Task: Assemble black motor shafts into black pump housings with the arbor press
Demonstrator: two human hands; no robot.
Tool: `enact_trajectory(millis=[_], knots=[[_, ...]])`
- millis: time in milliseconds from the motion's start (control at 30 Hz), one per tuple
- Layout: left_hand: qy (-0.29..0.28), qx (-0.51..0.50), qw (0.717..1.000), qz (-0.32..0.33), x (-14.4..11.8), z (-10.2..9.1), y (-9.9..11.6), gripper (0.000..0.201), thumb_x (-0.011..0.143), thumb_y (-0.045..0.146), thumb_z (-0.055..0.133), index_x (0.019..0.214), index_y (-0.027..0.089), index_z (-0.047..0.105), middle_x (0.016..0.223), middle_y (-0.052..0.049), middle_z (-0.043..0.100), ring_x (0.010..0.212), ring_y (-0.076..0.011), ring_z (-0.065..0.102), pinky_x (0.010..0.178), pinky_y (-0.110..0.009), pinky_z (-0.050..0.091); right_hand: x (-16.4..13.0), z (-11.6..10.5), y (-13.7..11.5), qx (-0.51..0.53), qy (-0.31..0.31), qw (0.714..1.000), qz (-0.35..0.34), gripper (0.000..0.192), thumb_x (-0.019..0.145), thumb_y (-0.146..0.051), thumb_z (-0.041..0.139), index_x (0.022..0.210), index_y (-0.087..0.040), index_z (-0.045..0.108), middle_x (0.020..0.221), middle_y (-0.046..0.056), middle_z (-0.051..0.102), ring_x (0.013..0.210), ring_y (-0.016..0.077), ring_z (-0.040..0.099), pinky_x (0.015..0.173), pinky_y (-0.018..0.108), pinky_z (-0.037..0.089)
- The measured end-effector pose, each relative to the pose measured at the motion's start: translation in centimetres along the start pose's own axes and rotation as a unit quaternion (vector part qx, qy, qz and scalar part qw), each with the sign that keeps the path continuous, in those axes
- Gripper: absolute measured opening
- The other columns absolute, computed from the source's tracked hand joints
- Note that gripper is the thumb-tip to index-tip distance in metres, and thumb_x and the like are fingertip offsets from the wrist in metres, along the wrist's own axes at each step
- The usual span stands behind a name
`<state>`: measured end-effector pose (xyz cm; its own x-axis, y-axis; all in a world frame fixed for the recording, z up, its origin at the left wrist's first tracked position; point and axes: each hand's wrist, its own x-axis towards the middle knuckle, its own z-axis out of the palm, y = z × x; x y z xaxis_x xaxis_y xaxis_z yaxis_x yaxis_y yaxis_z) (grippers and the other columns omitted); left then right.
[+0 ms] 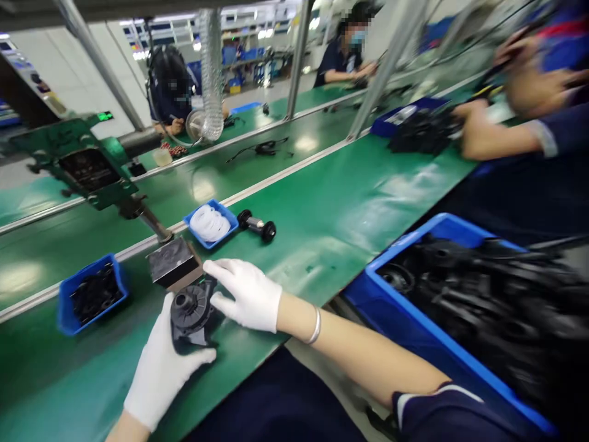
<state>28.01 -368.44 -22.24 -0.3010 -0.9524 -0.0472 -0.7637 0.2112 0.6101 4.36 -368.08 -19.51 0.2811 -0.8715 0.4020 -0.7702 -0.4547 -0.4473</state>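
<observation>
Nearest, gloved left hand [161,368] fingers grip the round black plastic pump housing [191,313] on the green desk [340,202], right hand [246,294] fingers open beside it, so a loose hold could tip it off the near edge.

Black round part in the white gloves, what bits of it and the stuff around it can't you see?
Head view:
- Black part: underside hidden by the left hand and the table.
- Right hand: fingertips hide its far edge.
- Small blue bin: dark pieces too small to tell.
- Big blue crate: contents blurred, cut off at the right edge.
</observation>
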Motion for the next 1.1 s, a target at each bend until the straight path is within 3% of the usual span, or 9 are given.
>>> enact_trajectory(millis=[133, 233, 367, 500, 600, 667, 767, 933, 1100], knots=[[-0.174, -0.190, 0.963, 0.081, -0.3, 4.5, 2.0, 0.106, 0.083, 0.038, 0.064, 0.154, 0.026, -0.014, 0.155, -0.016, 0.036, 0.137, -0.0332, 0.045, 0.111, -0.053, 0.040, -3.9, -1.0, -1.2, -0.011, 0.074, 0.993, 0.094, 0.088, 0.076, -0.048, 0.064, 0.148, -0.016, 0.025, 0.149, 0.019, 0.039, 0.128, 0.0337, 0.046, 0.104, 0.046, 0.040], [-0.285, -0.211, 0.919, 0.174, 0.3, 6.9, 3.2, 0.112, 0.078, 0.028, 0.068, 0.154, 0.026, -0.014, 0.157, -0.013, 0.033, 0.142, -0.0334, 0.035, 0.115, -0.052, 0.033, -6.3, -0.9, -0.1, -0.078, 0.088, 0.976, 0.185, 0.105, 0.070, -0.051, 0.071, 0.152, -0.015, 0.017, 0.148, 0.021, 0.039, 0.128, 0.0386, 0.044, 0.105, 0.053, 0.038], [-0.335, -0.247, 0.889, 0.189, 2.4, 8.0, 3.2, 0.089, 0.083, 0.032, 0.063, 0.156, 0.027, 0.013, 0.155, -0.012, 0.038, 0.139, -0.0326, 0.041, 0.117, -0.052, 0.030, -7.1, -3.1, 4.4, -0.161, 0.062, 0.947, 0.272, 0.097, 0.068, -0.051, 0.076, 0.148, -0.020, 0.030, 0.139, 0.017, 0.049, 0.117, 0.0361, 0.054, 0.097, 0.049, 0.044], [-0.378, -0.302, 0.860, 0.161, 3.9, 8.0, 1.8, 0.067, 0.092, 0.047, 0.054, 0.152, 0.031, 0.028, 0.150, -0.009, 0.045, 0.137, -0.0278, 0.045, 0.116, -0.049, 0.034, -5.6, -9.3, 10.8, -0.210, 0.096, 0.894, 0.384, 0.079, 0.071, -0.052, 0.075, 0.135, -0.018, 0.044, 0.122, 0.014, 0.060, 0.106, 0.0316, 0.061, 0.090, 0.042, 0.048], [-0.372, -0.295, 0.864, 0.164, 4.0, 8.1, 0.8, 0.062, 0.092, 0.050, 0.053, 0.149, 0.034, 0.034, 0.150, -0.007, 0.046, 0.137, -0.0262, 0.045, 0.117, -0.048, 0.033, -4.3, -13.4, 15.2, -0.241, 0.152, 0.849, 0.444, 0.069, 0.084, -0.045, 0.062, 0.137, -0.008, 0.038, 0.138, 0.025, 0.046, 0.124, 0.0367, 0.050, 0.096, 0.047, 0.044], [-0.361, -0.290, 0.870, 0.170, 3.8, 8.4, 0.5, 0.059, 0.092, 0.050, 0.053, 0.147, 0.036, 0.037, 0.149, -0.005, 0.047, 0.136, -0.0259, 0.047, 0.117, -0.047, 0.034, -3.6, -14.2, 16.9, -0.251, 0.165, 0.837, 0.458, 0.068, 0.091, -0.041, 0.054, 0.141, -0.002, 0.030, 0.147, 0.031, 0.035, 0.134, 0.0377, 0.041, 0.104, 0.049, 0.038], [-0.336, -0.284, 0.881, 0.172, 3.4, 8.7, 0.5, 0.054, 0.092, 0.049, 0.054, 0.144, 0.037, 0.042, 0.146, -0.004, 0.052, 0.132, -0.0254, 0.051, 0.116, -0.044, 0.036, -2.7, -12.4, 17.0, -0.239, 0.128, 0.863, 0.427, 0.064, 0.096, -0.042, 0.044, 0.145, -0.003, 0.030, 0.149, 0.025, 0.038, 0.136, 0.0310, 0.042, 0.109, 0.042, 0.036], [-0.322, -0.299, 0.883, 0.166, 3.3, 8.5, 1.3, 0.052, 0.092, 0.053, 0.053, 0.140, 0.033, 0.049, 0.140, -0.007, 0.057, 0.125, -0.0249, 0.058, 0.111, -0.039, 0.044, 0.4, -7.3, 13.5, -0.209, 0.020, 0.927, 0.309, 0.058, 0.094, -0.053, 0.048, 0.141, -0.019, 0.044, 0.142, 0.011, 0.051, 0.129, 0.0226, 0.050, 0.107, 0.035, 0.040], [-0.295, -0.288, 0.889, 0.198, 3.2, 8.6, 1.6, 0.051, 0.092, 0.052, 0.050, 0.138, 0.031, 0.051, 0.136, -0.009, 0.059, 0.117, -0.0242, 0.063, 0.107, -0.039, 0.047, 6.2, -3.8, 11.8, -0.236, -0.064, 0.924, 0.295, 0.038, 0.092, -0.040, 0.060, 0.123, -0.016, 0.059, 0.124, 0.010, 0.060, 0.116, 0.0264, 0.056, 0.099, 0.048, 0.045]])
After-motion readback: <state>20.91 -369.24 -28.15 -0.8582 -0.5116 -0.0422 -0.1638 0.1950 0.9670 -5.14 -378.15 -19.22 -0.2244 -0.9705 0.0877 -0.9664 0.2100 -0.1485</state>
